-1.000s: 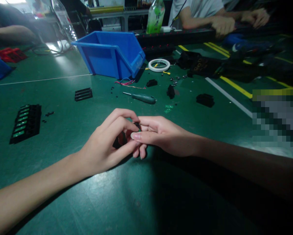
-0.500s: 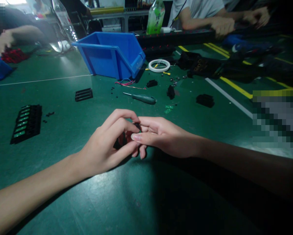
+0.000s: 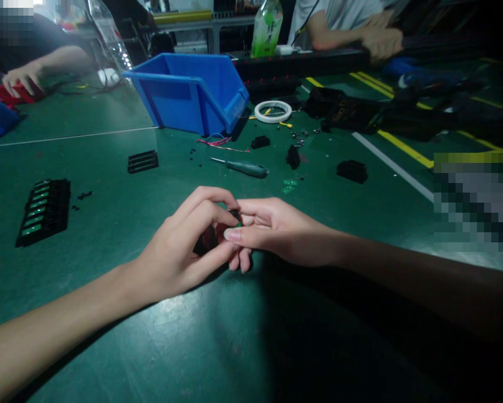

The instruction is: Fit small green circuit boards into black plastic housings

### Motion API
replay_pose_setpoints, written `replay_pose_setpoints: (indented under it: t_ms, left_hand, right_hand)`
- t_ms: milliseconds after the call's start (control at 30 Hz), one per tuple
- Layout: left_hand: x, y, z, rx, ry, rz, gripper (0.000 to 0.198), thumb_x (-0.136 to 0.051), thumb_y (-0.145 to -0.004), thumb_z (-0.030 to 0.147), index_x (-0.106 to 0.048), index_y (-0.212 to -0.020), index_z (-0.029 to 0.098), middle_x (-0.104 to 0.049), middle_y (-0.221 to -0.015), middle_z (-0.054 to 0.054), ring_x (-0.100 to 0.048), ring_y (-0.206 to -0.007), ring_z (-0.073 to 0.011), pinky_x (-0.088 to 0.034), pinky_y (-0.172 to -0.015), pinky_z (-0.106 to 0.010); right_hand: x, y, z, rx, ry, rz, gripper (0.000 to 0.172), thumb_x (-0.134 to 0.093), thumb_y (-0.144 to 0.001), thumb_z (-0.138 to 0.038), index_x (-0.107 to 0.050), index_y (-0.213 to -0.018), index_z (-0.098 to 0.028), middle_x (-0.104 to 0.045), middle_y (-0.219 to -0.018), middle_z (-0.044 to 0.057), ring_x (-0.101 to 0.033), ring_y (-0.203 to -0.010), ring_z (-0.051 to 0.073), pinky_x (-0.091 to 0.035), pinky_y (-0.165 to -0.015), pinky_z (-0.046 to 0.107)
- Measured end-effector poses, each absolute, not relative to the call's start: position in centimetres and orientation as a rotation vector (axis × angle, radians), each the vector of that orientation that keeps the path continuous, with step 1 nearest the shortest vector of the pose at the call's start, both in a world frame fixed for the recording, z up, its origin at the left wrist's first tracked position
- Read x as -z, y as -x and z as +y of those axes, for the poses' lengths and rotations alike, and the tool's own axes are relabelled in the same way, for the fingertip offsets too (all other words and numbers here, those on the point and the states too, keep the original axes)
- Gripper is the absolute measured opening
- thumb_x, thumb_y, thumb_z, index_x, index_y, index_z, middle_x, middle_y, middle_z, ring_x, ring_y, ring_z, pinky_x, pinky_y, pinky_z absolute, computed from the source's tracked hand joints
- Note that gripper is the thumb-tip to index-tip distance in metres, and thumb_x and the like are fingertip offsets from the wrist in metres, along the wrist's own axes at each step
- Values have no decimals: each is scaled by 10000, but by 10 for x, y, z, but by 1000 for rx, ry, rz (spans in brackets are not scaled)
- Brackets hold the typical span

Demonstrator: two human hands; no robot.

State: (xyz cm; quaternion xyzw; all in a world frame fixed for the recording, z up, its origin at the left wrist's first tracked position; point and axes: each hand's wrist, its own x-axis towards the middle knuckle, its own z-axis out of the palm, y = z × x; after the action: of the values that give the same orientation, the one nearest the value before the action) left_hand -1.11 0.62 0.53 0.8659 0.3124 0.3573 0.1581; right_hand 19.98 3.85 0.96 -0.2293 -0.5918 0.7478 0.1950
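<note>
My left hand [image 3: 188,240] and my right hand [image 3: 282,232] meet low over the green table, both closed on a small black part with a bit of green [image 3: 235,215]. Fingers cover most of that part, so its full shape is hidden. My right thumb presses on it from the near side, while the left fingers curl over it from the left. Beyond the hands lies a green-handled screwdriver [image 3: 246,168]. Two small green circuit boards [image 3: 290,186] rest past my right hand. At left sits a black block holding a row of green boards [image 3: 43,212].
A blue bin [image 3: 179,103] stands behind, beside a white tape roll [image 3: 273,112]. Black slotted pieces [image 3: 142,162], a black block [image 3: 352,171], thin wires [image 3: 217,143] and loose screws lie about. Two co-workers' hands [image 3: 24,79] [image 3: 381,42] show at the far side.
My hands stay in almost the same place, with only slight finger shifts. At far left a co-worker's hand has moved right with a red thing; at far right another co-worker's hands have drawn together leftward.
</note>
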Motion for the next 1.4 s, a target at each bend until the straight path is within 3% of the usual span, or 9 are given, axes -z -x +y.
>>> replay_pose_setpoints:
  t_ms: [567, 867, 1133, 1400]
  left_hand:
    - [-6, 11, 5, -1069, -2464, 907, 225, -749, -890, 190, -594, -1052, 202, -624, -1209, -99, -635, -1091, -234, -565, -868, -373]
    - [-5, 12, 5, -1083, -2502, 885, 224, -760, -881, 177, -610, -1047, 184, -626, -1215, -103, -636, -1097, -230, -564, -890, -375]
    - [-4, 12, 5, -1098, -2483, 852, 263, -764, -876, 146, -600, -1081, 151, -626, -1232, -115, -665, -1021, -179, -575, -756, -270]
    - [-3, 14, 5, -1095, -2509, 822, 277, -741, -889, 115, -581, -1114, 139, -629, -1262, -126, -657, -1068, -167, -565, -819, -250]
  right_hand:
    - [-8, -203, 48, -2246, 558, -1602, 239, -725, -944, -301, -629, -1035, -102, -733, -951, 85, -749, -840, 167, -624, -797, 299]
    - [-11, -202, 47, -2243, 557, -1546, 275, -776, -907, -299, -661, -1041, -88, -710, -959, 62, -722, -806, 133, -631, -755, 267]
    - [-10, -202, 46, -2234, 580, -1577, 301, -769, -910, -347, -627, -990, -93, -738, -924, 87, -748, -813, 159, -627, -766, 278]
    - [-11, -200, 45, -2220, 592, -1530, 311, -784, -897, -344, -645, -1019, -94, -737, -899, 68, -746, -820, 157, -627, -764, 274]
